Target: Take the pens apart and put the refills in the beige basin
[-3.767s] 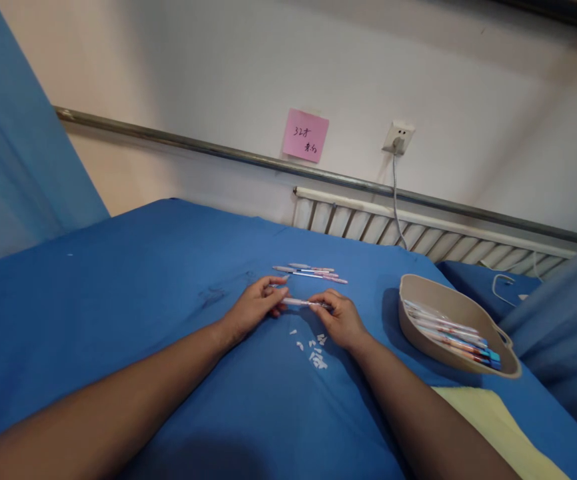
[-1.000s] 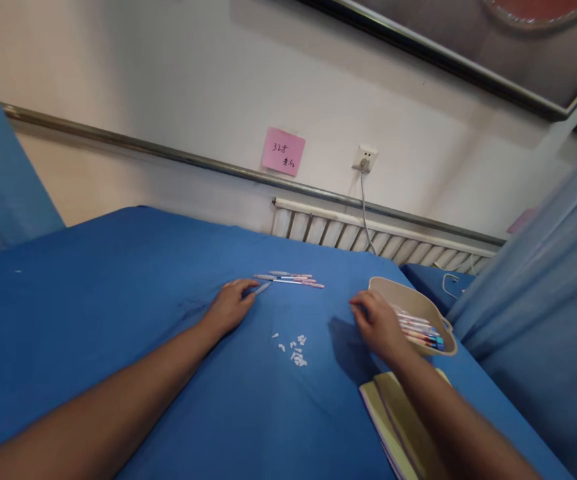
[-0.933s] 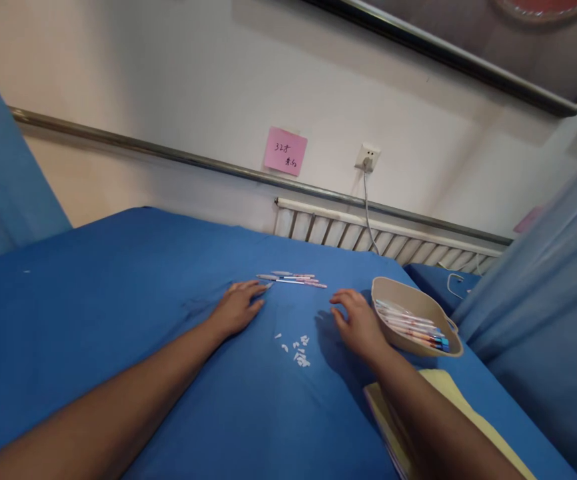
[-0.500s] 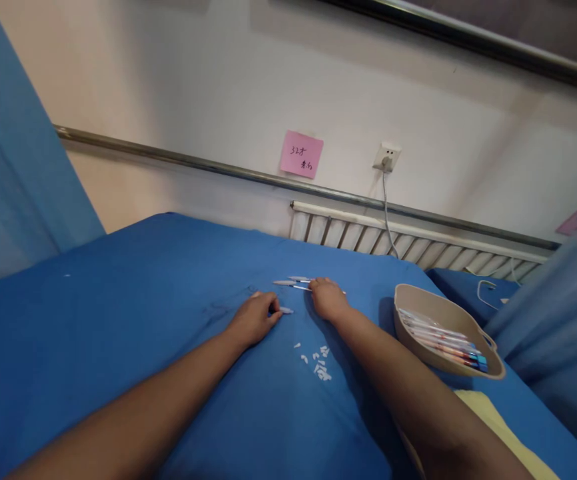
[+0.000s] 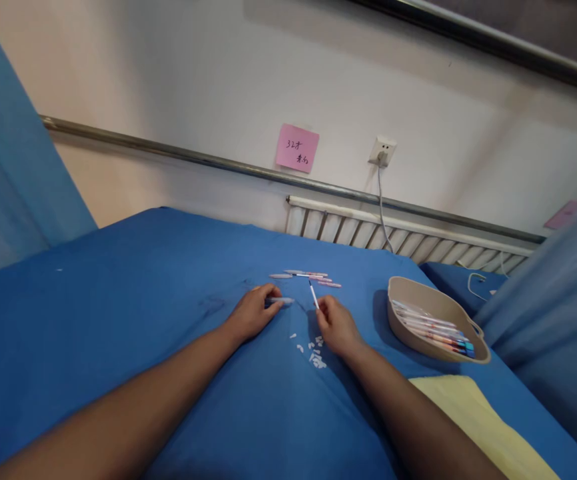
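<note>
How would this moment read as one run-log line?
left hand: holds pen barrel | right hand: holds refill | white scraps: on blue cloth | pens: in bin

On the blue cloth-covered surface, 2 stretches lie free: the broad left side and the lane between the right hand and beige oval basket. A slim white rod narrows the gap toward the left hand; slender pink pen pieces obstruct beyond, small white scraps nearer.

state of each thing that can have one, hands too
left hand: closed on a pale pointed pen part
right hand: pinching a thin white stick
slim pink tubes: lying close together
small white pieces: scattered loose
beige plastic basket: open-topped, holding pens
white wall socket: grey plug inserted
pink paper note: stuck up
</note>
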The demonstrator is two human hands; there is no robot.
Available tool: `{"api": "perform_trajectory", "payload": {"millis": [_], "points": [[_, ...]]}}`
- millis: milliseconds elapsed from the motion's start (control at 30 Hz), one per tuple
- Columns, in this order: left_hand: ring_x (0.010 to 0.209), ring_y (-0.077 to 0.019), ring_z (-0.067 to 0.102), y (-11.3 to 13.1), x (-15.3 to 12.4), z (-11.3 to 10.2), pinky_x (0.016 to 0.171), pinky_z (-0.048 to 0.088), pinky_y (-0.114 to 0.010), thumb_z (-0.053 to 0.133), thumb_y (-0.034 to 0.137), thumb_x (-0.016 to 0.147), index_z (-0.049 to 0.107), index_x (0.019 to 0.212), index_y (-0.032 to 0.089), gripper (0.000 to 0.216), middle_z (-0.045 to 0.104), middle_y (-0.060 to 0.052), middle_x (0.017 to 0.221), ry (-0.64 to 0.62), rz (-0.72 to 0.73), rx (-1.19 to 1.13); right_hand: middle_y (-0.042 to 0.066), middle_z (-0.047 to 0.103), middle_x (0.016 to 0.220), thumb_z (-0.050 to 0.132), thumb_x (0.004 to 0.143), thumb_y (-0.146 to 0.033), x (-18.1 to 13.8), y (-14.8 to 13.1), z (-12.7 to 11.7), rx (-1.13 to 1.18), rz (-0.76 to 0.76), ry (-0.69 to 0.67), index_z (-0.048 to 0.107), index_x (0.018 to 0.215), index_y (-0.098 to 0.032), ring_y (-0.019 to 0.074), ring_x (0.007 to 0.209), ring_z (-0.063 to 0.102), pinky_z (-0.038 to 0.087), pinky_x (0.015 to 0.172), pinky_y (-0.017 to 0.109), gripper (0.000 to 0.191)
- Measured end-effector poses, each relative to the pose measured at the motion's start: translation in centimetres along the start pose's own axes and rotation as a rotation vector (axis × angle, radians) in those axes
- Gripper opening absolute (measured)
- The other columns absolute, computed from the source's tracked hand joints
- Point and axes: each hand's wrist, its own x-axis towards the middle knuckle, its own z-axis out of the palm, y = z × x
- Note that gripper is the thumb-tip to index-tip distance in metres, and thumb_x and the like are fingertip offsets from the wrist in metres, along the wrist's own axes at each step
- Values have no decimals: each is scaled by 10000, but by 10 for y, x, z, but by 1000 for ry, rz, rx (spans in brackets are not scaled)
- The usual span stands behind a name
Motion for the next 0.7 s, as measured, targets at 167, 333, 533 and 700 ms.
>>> {"api": "perform_trajectory", "payload": {"millis": [167,333,533,700], "points": [[783,-198,575,8,-1,-1,723,415,-300,559,328,784,624,841,198,156,653,-14,821,-4,28,-2,-11,595,700,430,868,-287,-10,7,9,307,15,-7,567,869,-207,132,610,537,392,556,221,158],[790,-198,592,10,-1,0,723,431,-291,566,376,778,640,848,192,210,670,-23,822,-16,-38,-47,-38,568,633,456,856,-346,-5,11,13,488,-3,-135,592,874,-209,110,526,511,378,500,210,194],[772,-202,599,13,-1,0,716,451,-298,560,420,772,647,860,183,267,670,-24,808,-49,-117,-92,-45,535,582,520,800,-397,3,18,11,625,110,-80,606,814,-191,100,495,484,374,489,208,224],[738,-193,596,9,1,-1,679,456,-288,562,449,763,641,885,183,303,654,-9,776,-18,-179,-183,-45,516,540,575,729,-460,10,22,8,762,219,14,602,756,-175,94,466,455,363,473,212,287]]}}
